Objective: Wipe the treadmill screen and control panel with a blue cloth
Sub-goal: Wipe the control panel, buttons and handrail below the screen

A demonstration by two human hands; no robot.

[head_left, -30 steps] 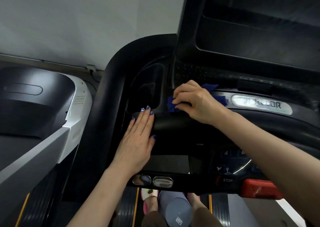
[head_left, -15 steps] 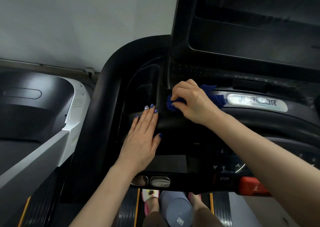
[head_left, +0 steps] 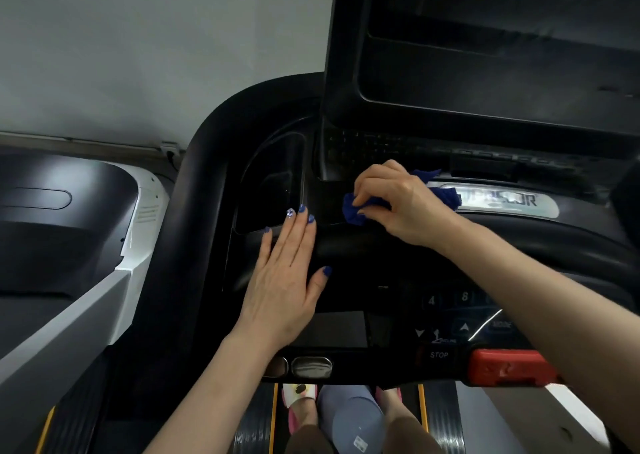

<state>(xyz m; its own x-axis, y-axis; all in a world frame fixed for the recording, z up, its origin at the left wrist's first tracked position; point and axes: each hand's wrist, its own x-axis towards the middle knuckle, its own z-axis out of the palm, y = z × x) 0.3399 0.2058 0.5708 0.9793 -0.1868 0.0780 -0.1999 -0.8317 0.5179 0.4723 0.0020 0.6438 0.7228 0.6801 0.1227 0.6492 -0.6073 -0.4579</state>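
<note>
My right hand (head_left: 398, 201) grips a crumpled blue cloth (head_left: 356, 209) and presses it on the black console just below the treadmill screen (head_left: 485, 55), left of a silver logo plate (head_left: 512, 202). Part of the cloth sticks out behind the hand by the plate. My left hand (head_left: 284, 280) lies flat with straight fingers on the left side of the control panel (head_left: 346, 270), beside a recessed cup holder (head_left: 273, 194). The numbered keys and arrow buttons (head_left: 450, 315) of the panel sit under my right forearm.
A red safety clip (head_left: 509, 367) and a STOP button (head_left: 439, 355) line the panel's near edge. Two metal grip sensors (head_left: 308, 366) sit on the front bar. A second treadmill (head_left: 69, 246), white and black, stands on the left. My feet show on the belt below.
My right hand with the cloth has shifted slightly along the console under the screen. My left hand has stayed flat on the panel.
</note>
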